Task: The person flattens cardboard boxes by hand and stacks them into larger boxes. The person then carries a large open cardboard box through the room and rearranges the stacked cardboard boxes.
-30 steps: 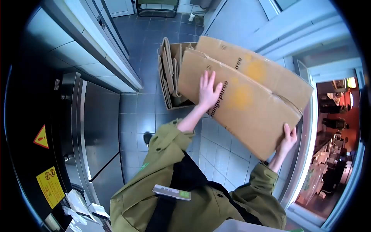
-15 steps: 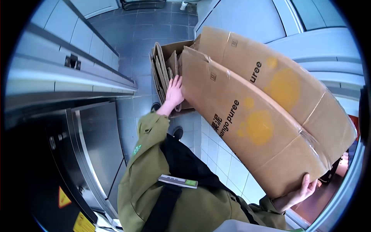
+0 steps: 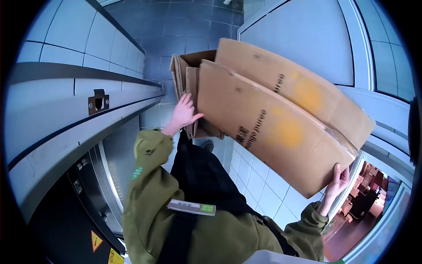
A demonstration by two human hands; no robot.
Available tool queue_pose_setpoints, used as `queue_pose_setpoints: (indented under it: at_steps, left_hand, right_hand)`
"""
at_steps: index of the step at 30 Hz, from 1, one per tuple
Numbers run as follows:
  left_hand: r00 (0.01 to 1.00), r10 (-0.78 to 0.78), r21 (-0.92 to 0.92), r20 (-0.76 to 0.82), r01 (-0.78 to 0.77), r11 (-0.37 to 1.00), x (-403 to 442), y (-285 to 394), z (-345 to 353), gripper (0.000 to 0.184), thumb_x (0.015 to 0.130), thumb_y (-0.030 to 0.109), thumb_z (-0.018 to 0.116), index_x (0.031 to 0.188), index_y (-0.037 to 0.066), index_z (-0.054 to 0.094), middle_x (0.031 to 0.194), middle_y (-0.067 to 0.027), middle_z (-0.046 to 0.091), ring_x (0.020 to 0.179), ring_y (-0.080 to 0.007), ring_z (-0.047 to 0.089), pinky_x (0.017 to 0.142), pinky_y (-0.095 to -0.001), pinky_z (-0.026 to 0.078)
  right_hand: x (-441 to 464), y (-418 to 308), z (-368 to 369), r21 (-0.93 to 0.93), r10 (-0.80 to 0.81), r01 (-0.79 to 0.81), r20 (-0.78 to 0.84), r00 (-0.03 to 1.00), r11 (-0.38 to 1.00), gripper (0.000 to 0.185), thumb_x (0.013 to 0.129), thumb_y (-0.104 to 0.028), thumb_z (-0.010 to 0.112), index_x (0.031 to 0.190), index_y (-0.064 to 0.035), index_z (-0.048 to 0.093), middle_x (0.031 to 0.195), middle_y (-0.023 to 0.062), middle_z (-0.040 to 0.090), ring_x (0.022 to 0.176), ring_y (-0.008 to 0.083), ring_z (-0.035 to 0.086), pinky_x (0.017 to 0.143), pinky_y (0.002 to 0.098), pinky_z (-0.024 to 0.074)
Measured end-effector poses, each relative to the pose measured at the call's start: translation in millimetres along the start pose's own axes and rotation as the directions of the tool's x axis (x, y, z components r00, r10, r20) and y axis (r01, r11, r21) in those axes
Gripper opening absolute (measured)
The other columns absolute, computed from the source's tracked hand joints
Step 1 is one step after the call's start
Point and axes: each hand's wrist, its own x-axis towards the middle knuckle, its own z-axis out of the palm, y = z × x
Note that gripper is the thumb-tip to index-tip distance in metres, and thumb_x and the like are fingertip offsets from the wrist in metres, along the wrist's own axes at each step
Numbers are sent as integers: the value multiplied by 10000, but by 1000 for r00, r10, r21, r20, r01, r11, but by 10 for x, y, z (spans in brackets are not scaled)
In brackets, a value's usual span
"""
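Note:
A large flattened cardboard box [image 3: 272, 127], printed with "mango puree" and yellow spots, slants across the middle right. My right hand [image 3: 337, 179] grips its lower right corner, thumb on the front face. Its left end rests at an open carton [image 3: 200, 57] holding several folded cardboard sheets [image 3: 191, 83]. My left hand [image 3: 183, 113] is at the near side of those sheets, fingers spread and touching their edges, its thumb pointing toward the big flattened box.
A door frame with a metal strike plate [image 3: 99, 102] runs along the left. Dark steel equipment [image 3: 66, 211] stands at the lower left. A white door [image 3: 303, 39] is behind the cardboard. A window [image 3: 360, 211] lies at the lower right.
My left hand has moved off the front of the flattened box, leftward to the sheets in the carton. My right hand has stayed on the corner. The view has shifted, showing more door frame.

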Motion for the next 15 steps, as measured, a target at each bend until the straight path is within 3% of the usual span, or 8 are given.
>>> queue_pose_setpoints:
  at_steps: [3,4,7,9,10,12,14,15]
  left_hand:
    - [976,-83,19,201,81,997,252,147,341,415,782,372,461,668,7,621,735,-150,586,855,-274,522,946,-387,265]
    - [998,-58,-21,24,58,998,314,199,546,352,791,293,443,617,43,620,612,-119,583,746,-243,549,896,-355,315]
    - [865,-86,95,494,45,994,810,558,546,206,735,150,443,740,119,647,733,-56,623,707,-172,595,683,-302,393]
    - [832,-168,79,529,149,986,949,603,651,183,716,120,464,730,116,647,793,-73,620,741,-164,598,686,-299,415]
    - [829,-213,49,517,219,974,966,594,662,183,726,121,460,775,94,634,824,-83,614,744,-186,597,702,-312,419]
    - [806,-311,-7,503,363,932,928,565,630,210,748,125,451,864,49,608,887,-103,602,752,-229,596,735,-337,429]
    - [679,-700,-606,221,658,446,861,557,548,262,790,171,427,972,17,535,969,-133,569,835,-278,569,794,-352,406]
    - [481,-858,-837,178,532,124,847,518,522,301,811,194,416,1027,1,499,1010,-147,553,876,-302,556,824,-360,395]
  right_hand:
    - [-245,-689,367,-276,-183,213,131,974,937,299,751,-138,601,957,45,487,833,105,585,739,151,547,675,238,423]
    - [-307,-858,475,-299,-245,313,243,938,902,350,735,-149,614,974,56,460,810,131,582,713,188,556,645,257,434]
    - [-335,-1201,894,-334,-98,352,588,803,875,491,712,-162,622,1038,98,360,677,177,552,557,295,547,497,321,440]
    - [-78,-1173,1248,-415,-167,502,622,765,759,539,712,-159,615,1049,121,300,581,153,519,441,307,510,423,363,411]
    - [153,-1180,1330,-351,-69,416,689,721,839,532,728,-150,593,1062,120,279,562,160,501,412,309,499,404,381,390]
    - [462,-1249,1324,-286,-83,417,734,674,863,507,743,-135,563,1100,86,279,661,209,535,550,341,552,493,360,445]
    - [683,-1350,1332,-200,-80,350,761,644,915,494,748,-125,547,1118,57,274,764,237,549,680,344,574,592,356,467]
    - [769,-1416,1370,-144,-76,288,771,633,947,494,751,-122,541,1125,45,266,815,247,553,742,337,580,643,357,470]
